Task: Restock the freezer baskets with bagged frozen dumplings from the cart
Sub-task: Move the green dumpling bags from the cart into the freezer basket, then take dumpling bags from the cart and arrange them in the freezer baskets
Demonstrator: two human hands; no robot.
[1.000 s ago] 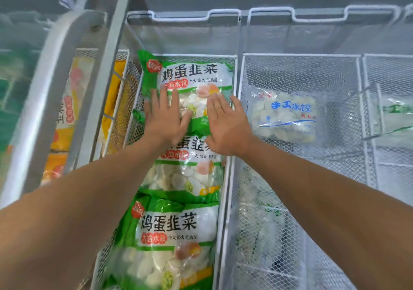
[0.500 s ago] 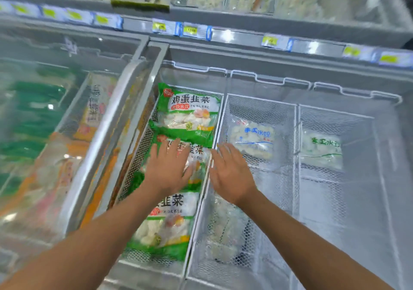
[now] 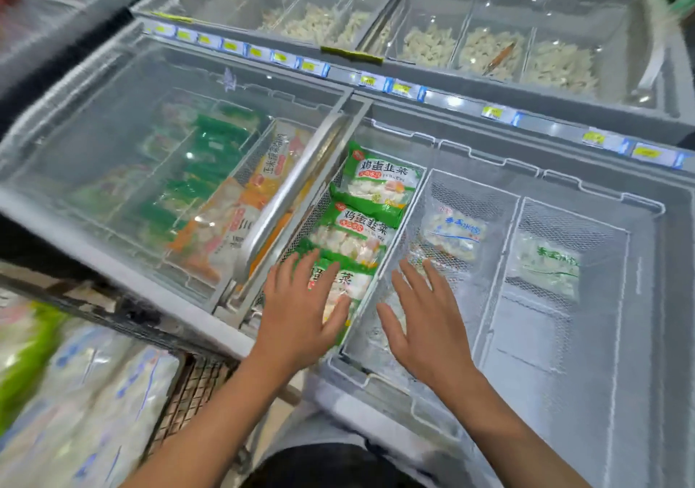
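Hovering with fingers spread and nothing held, the left hand (image 3: pixel 301 312) sits over the nearest of the green dumpling bags (image 3: pixel 344 288), and whether the palm actually touches it cannot be told. The right hand (image 3: pixel 425 322), equally splayed and empty, lies just to its right, over the front of the neighbouring mesh basket (image 3: pixel 500 202), above a pale bag that is hard to make out. Three green bags fill the narrow left basket (image 3: pixel 297 232), running away from the left fingertips in an overlapping row; each lies flat with its long axis along the basket, its printed top pointing toward the far end. The likely trouble is slippage: the shingled bags look slick, so a nudge could slide the front one out of line or buckle the row. Behind and left of the left wrist, more bags wait in the cart (image 3: pixel 188 386), blurred.
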